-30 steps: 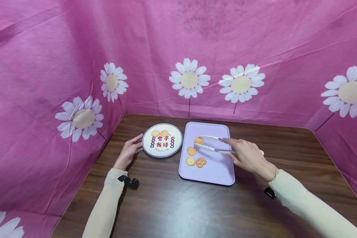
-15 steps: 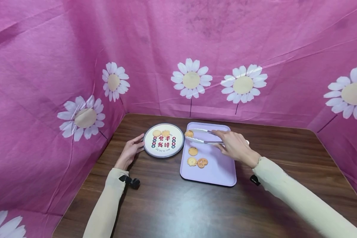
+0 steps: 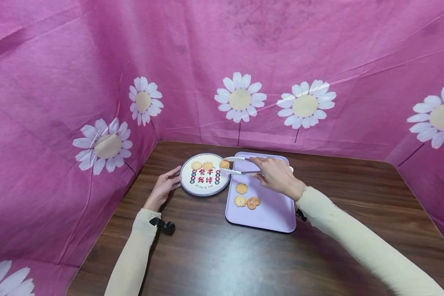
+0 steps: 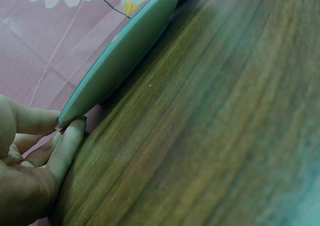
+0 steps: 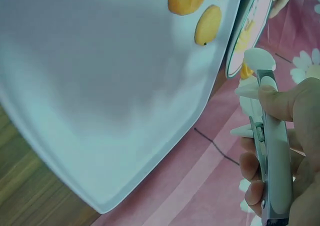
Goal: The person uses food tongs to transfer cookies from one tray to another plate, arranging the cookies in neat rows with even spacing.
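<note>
My left hand pinches the near-left rim of a round white plate with a dark edge and printed characters; in the left wrist view its thumb and a finger meet at the rim. A round cookie and a flower-shaped cookie lie on the plate. My right hand grips metal tongs with white tips. Between those tips is a swirl cookie, above the plate's right side; whether it touches the plate I cannot tell.
A lilac tray lies right of the plate. On it are a round cookie, a flower-shaped cookie and a pretzel cookie. Pink cloth with daisies stands behind and left of the brown wooden table.
My right hand has moved left with the tongs, carrying the swirl cookie from the tray to over the plate's right side. The left hand stays at the plate rim.
</note>
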`<state>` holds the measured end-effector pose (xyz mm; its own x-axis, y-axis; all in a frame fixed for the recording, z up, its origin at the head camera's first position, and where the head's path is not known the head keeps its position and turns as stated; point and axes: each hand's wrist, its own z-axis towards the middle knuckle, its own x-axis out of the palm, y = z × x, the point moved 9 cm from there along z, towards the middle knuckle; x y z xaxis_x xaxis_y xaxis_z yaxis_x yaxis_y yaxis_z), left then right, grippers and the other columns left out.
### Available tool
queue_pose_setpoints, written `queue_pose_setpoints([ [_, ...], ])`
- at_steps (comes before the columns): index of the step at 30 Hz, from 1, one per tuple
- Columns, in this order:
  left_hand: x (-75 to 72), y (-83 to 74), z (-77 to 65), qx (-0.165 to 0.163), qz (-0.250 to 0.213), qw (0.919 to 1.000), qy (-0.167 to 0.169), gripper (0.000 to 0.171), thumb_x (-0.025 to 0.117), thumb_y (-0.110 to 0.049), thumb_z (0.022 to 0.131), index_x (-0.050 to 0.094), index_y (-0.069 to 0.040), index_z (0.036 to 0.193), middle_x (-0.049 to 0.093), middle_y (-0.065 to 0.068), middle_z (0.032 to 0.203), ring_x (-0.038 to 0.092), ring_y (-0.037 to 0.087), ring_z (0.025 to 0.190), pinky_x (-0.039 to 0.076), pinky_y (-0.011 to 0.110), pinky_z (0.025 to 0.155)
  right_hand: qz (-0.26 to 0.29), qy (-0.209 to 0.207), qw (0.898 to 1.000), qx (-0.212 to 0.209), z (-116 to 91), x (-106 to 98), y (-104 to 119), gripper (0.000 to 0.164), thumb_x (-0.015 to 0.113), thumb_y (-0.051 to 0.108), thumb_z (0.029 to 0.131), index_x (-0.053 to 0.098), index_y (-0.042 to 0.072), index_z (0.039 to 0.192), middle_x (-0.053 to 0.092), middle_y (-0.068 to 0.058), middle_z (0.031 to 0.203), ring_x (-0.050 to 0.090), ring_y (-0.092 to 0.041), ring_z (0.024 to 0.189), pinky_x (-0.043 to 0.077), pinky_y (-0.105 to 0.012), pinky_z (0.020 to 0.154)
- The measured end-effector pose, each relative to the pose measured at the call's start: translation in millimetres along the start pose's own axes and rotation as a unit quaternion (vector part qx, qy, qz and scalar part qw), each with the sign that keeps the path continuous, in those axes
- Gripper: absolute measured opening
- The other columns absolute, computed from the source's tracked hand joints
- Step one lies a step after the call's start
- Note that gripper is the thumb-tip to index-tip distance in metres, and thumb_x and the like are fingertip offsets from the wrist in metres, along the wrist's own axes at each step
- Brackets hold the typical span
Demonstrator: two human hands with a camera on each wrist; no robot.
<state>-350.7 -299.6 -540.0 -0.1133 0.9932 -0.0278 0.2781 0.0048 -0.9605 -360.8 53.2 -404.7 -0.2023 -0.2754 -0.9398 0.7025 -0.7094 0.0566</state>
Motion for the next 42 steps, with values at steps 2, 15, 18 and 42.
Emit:
queue_pose_setpoints([
  [2,0.3,0.5,0.6,0.000,-0.002,1.0000,0.001,0.056,0.055,-0.004,0.106,0.040,-0.010,0.159,0.036,0.019,0.167,0.046,0.026,0.144,0.055,0.010,0.082,-0.004,0.003,1.000,-0.002,4,2,3,0.051,0.081,0.024,0.090,0.066,0.011,0.137,0.078,-0.011,0.097,0.071,-0.028,0.076,0.055,-0.046,0.053],
  [15,0.3,-1.4,-2.8,0.007,-0.001,1.0000,0.003,0.056,0.053,-0.003,0.106,0.039,-0.008,0.160,0.040,0.022,0.164,0.060,0.003,0.113,0.055,0.010,0.081,-0.010,0.018,1.000,-0.002,19,15,12,0.050,0.081,0.020,0.088,0.066,0.008,0.135,0.078,-0.009,0.115,0.072,-0.037,0.090,0.058,-0.051,0.059],
  [18,1.2,-1.7,-3.2,0.008,0.000,1.0000,0.006,0.056,0.053,-0.003,0.107,0.039,-0.006,0.160,0.042,0.024,0.163,0.060,-0.002,0.104,0.055,0.010,0.080,-0.012,0.021,1.000,0.001,20,18,11,0.050,0.082,0.021,0.088,0.067,0.009,0.134,0.078,-0.009,0.113,0.072,-0.037,0.090,0.059,-0.050,0.059],
  [42,2.5,-1.9,-2.7,0.015,-0.011,0.9998,0.003,0.054,0.053,0.000,0.106,0.039,0.000,0.158,0.043,0.027,0.160,0.061,-0.002,0.098,0.055,0.012,0.079,-0.024,0.030,0.999,0.005,32,24,14,0.051,0.084,0.023,0.087,0.066,0.007,0.132,0.077,-0.009,0.112,0.074,-0.035,0.086,0.059,-0.048,0.058],
])
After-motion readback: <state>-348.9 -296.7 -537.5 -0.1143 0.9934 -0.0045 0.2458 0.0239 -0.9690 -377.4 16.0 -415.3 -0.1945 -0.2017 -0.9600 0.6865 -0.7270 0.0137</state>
